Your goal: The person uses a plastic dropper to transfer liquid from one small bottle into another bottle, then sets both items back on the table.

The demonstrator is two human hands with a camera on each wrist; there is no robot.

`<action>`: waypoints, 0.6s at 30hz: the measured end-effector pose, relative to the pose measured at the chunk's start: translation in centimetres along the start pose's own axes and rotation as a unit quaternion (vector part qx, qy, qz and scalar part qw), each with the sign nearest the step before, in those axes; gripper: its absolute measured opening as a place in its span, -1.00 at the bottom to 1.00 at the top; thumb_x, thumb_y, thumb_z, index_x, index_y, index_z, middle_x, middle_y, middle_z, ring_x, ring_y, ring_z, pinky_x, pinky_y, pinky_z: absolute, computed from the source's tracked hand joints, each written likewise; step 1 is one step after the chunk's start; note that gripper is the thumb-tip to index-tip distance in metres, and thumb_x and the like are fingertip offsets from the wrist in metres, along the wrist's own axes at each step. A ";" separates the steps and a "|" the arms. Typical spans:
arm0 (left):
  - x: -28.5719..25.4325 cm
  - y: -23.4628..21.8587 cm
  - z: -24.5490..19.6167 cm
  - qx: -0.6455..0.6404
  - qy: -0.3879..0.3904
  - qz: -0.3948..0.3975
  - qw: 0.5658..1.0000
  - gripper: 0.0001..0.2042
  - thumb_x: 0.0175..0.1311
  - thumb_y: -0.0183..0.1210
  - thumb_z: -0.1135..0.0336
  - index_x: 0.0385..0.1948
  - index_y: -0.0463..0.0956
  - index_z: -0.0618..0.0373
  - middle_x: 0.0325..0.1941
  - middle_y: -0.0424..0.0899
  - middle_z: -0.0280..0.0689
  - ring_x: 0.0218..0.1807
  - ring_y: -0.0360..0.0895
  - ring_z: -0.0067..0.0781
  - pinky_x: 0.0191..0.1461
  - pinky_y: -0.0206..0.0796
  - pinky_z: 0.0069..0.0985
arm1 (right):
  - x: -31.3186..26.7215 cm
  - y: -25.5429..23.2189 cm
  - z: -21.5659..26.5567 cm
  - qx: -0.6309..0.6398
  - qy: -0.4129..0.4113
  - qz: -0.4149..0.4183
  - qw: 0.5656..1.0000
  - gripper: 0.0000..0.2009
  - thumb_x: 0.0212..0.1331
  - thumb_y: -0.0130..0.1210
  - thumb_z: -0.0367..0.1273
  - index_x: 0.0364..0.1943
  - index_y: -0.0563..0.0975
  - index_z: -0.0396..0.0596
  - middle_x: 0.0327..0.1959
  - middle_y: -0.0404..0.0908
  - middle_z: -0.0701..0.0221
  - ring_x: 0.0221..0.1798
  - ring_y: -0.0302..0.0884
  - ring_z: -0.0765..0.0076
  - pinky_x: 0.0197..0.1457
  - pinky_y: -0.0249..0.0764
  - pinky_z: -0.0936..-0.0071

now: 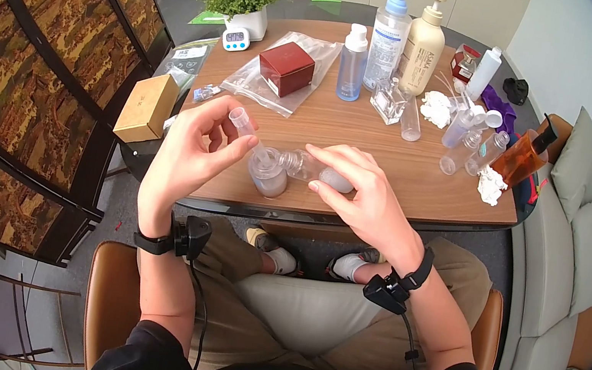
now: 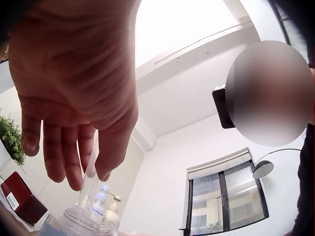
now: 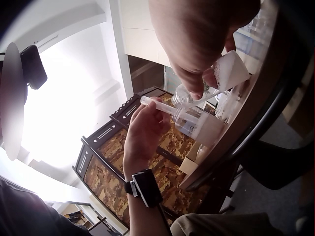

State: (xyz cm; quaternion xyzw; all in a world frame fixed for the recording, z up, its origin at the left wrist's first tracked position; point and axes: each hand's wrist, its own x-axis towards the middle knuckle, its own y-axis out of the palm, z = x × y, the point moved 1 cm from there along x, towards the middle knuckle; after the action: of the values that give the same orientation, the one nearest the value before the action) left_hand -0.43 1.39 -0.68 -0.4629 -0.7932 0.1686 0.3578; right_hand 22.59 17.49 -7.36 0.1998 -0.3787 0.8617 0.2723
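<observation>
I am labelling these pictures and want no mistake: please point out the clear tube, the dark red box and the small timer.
Clear tube point(image 1: 240, 120): head view, its upper end.
Dark red box point(image 1: 287, 58): head view, its top face.
Small timer point(image 1: 236, 37): head view, its display.

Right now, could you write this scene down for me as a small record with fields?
Left hand: pinches a clear tube
Tube's lower end: in the mouth of the jar
Right hand: holds a clear bottle, tipped over, its mouth by the jar
Jar: upright near the front edge of the table
Behind: dark red box on a plastic bag
Unclear: whether bottle and jar touch
</observation>
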 end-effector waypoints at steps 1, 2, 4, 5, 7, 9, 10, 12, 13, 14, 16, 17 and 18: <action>0.0 -0.1 0.0 0.004 -0.003 0.002 1.000 -0.82 0.37 0.46 0.29 -0.18 0.72 0.18 -0.38 0.67 -0.47 -0.46 0.31 -0.72 -0.37 0.17 -0.59 | 0.0 0.0 0.0 0.000 0.000 0.000 1.000 -0.53 0.36 0.37 -0.39 0.33 0.65 -0.19 0.02 0.71 0.19 0.07 0.61 -0.04 0.32 0.48 0.10; -0.1 -0.1 0.0 0.008 -0.006 0.004 1.000 -0.82 0.37 0.46 0.29 -0.18 0.72 0.18 -0.38 0.67 -0.47 -0.46 0.31 -0.72 -0.37 0.18 -0.60 | 0.0 0.1 0.0 0.002 -0.001 -0.001 1.000 -0.53 0.36 0.37 -0.39 0.33 0.65 -0.19 0.02 0.71 0.19 0.07 0.61 -0.04 0.31 0.48 0.09; -0.1 0.0 0.0 0.000 -0.003 0.000 1.000 -0.82 0.37 0.46 0.29 -0.18 0.72 0.18 -0.38 0.67 -0.47 -0.45 0.31 -0.73 -0.37 0.17 -0.60 | 0.0 0.1 -0.1 0.004 -0.002 -0.002 1.000 -0.53 0.36 0.37 -0.39 0.33 0.65 -0.19 0.02 0.71 0.19 0.07 0.61 -0.04 0.31 0.48 0.09; 0.0 0.1 0.1 -0.007 0.000 -0.003 1.000 -0.82 0.37 0.46 0.29 -0.18 0.72 0.18 -0.38 0.67 -0.48 -0.45 0.31 -0.73 -0.37 0.17 -0.60 | 0.0 0.1 -0.1 0.003 0.001 0.000 1.000 -0.53 0.36 0.37 -0.39 0.33 0.65 -0.19 0.02 0.71 0.19 0.07 0.61 -0.04 0.31 0.48 0.09; 0.0 0.1 0.2 -0.008 -0.004 -0.001 1.000 -0.82 0.38 0.45 0.29 -0.18 0.73 0.18 -0.39 0.67 -0.48 -0.45 0.31 -0.73 -0.37 0.17 -0.60 | 0.0 0.1 -0.1 0.002 0.004 0.002 1.000 -0.53 0.37 0.37 -0.39 0.34 0.65 -0.19 0.02 0.71 0.19 0.07 0.61 -0.04 0.32 0.48 0.09; 0.0 0.2 0.2 -0.010 -0.007 0.002 1.000 -0.83 0.38 0.45 0.29 -0.18 0.73 0.18 -0.39 0.67 -0.48 -0.45 0.31 -0.74 -0.37 0.16 -0.60 | -0.1 0.1 -0.2 0.001 0.004 0.000 1.000 -0.54 0.38 0.36 -0.38 0.34 0.64 -0.19 0.02 0.71 0.18 0.08 0.61 -0.05 0.33 0.48 0.09; 0.0 0.2 0.1 -0.007 -0.005 0.003 1.000 -0.83 0.38 0.45 0.29 -0.18 0.73 0.18 -0.40 0.66 -0.48 -0.44 0.31 -0.74 -0.37 0.16 -0.61 | -0.1 0.1 -0.2 0.001 0.004 0.000 1.000 -0.54 0.38 0.36 -0.38 0.34 0.64 -0.19 0.02 0.71 0.18 0.08 0.61 -0.05 0.33 0.48 0.09; 0.0 0.2 0.0 -0.005 -0.003 0.004 1.000 -0.82 0.38 0.45 0.28 -0.18 0.73 0.18 -0.40 0.66 -0.49 -0.44 0.31 -0.74 -0.37 0.16 -0.61 | -0.1 0.2 -0.2 0.000 0.002 -0.001 1.000 -0.53 0.38 0.36 -0.38 0.35 0.64 -0.18 0.02 0.71 0.18 0.08 0.61 -0.05 0.33 0.48 0.09; 0.0 0.1 0.0 0.001 -0.003 0.002 1.000 -0.82 0.38 0.45 0.28 -0.18 0.73 0.18 -0.41 0.65 -0.49 -0.44 0.30 -0.74 -0.37 0.15 -0.60 | -0.1 0.2 -0.2 0.000 0.002 -0.001 1.000 -0.53 0.38 0.36 -0.38 0.35 0.64 -0.18 0.02 0.71 0.18 0.08 0.61 -0.05 0.33 0.48 0.09; -0.1 0.0 0.1 0.008 -0.004 0.001 1.000 -0.82 0.37 0.45 0.28 -0.18 0.73 0.18 -0.42 0.64 -0.50 -0.45 0.29 -0.75 -0.38 0.15 -0.60 | -0.1 0.1 -0.2 0.000 0.001 -0.001 1.000 -0.53 0.38 0.36 -0.38 0.35 0.64 -0.18 0.02 0.71 0.19 0.08 0.60 -0.05 0.33 0.48 0.09; -0.2 -0.1 0.2 0.012 -0.012 -0.002 1.000 -0.82 0.37 0.46 0.28 -0.19 0.72 0.18 -0.44 0.63 -0.51 -0.46 0.28 -0.75 -0.39 0.14 -0.60 | -0.1 0.1 -0.2 -0.001 0.000 -0.002 1.000 -0.53 0.38 0.36 -0.38 0.35 0.64 -0.18 0.01 0.71 0.19 0.08 0.60 -0.05 0.33 0.48 0.09; -0.2 -0.2 0.3 0.017 -0.021 -0.004 1.000 -0.82 0.36 0.46 0.28 -0.19 0.72 0.18 -0.45 0.62 -0.51 -0.46 0.27 -0.75 -0.39 0.13 -0.59 | -0.1 0.1 -0.2 0.000 0.002 0.000 1.000 -0.53 0.38 0.36 -0.38 0.35 0.64 -0.18 0.01 0.71 0.20 0.07 0.60 -0.04 0.32 0.48 0.09; -0.2 -0.3 0.3 0.017 -0.021 -0.005 1.000 -0.82 0.36 0.46 0.28 -0.19 0.72 0.18 -0.45 0.62 -0.51 -0.46 0.27 -0.75 -0.39 0.13 -0.59 | -0.1 0.1 -0.2 0.001 0.003 0.001 1.000 -0.53 0.38 0.36 -0.38 0.35 0.64 -0.18 0.00 0.71 0.20 0.07 0.60 -0.04 0.32 0.48 0.09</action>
State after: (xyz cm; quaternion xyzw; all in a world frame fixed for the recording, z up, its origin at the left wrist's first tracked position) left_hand -0.76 1.06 -0.76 -0.4496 -0.7996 0.1900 0.3498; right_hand 22.56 17.54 -7.57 0.1974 -0.3775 0.8628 0.2723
